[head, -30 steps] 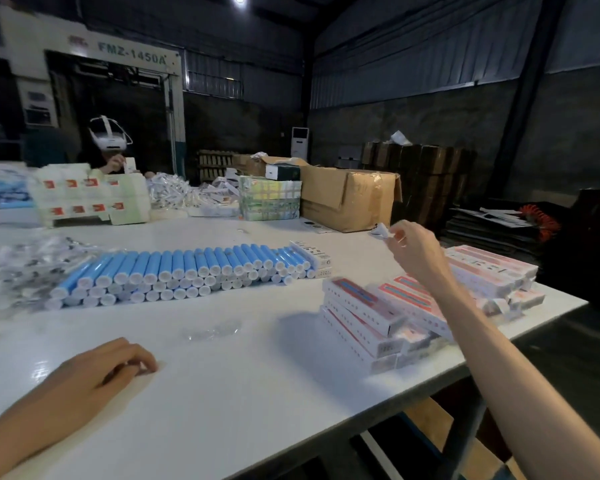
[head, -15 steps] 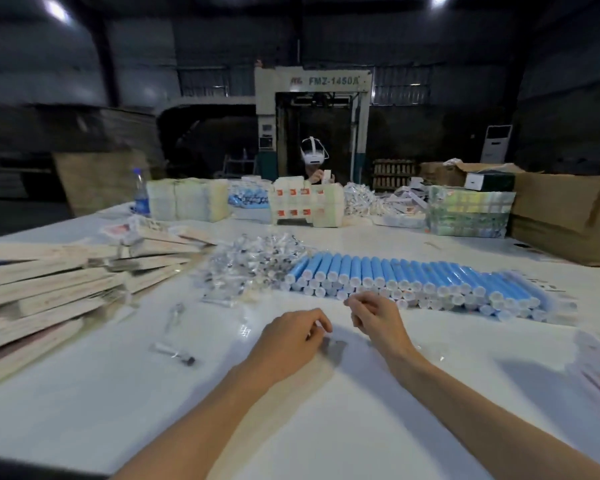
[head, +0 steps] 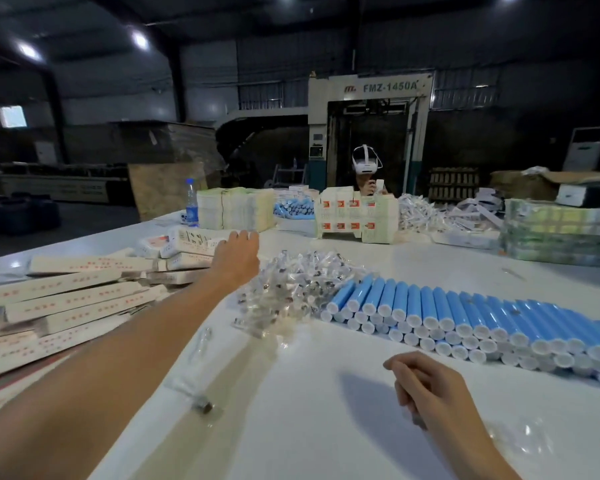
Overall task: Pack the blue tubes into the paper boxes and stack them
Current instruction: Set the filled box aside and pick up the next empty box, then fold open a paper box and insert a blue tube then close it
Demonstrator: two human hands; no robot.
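Blue tubes (head: 465,317) lie stacked in a row, right on the counter (head: 309,427); none boxed in view. Paper boxes (head: 66,299) heaped left. Left hand (head: 238,258) reaches onto the heap, fingers hidden, grip unclear. Right hand (head: 426,386) near, fingers loosely curled, empty. Packing looks largely ahead.

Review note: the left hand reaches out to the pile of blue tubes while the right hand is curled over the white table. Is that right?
No. In the head view the left hand reaches to the paper boxes, not the blue tubes; the right hand is curled over the white table.
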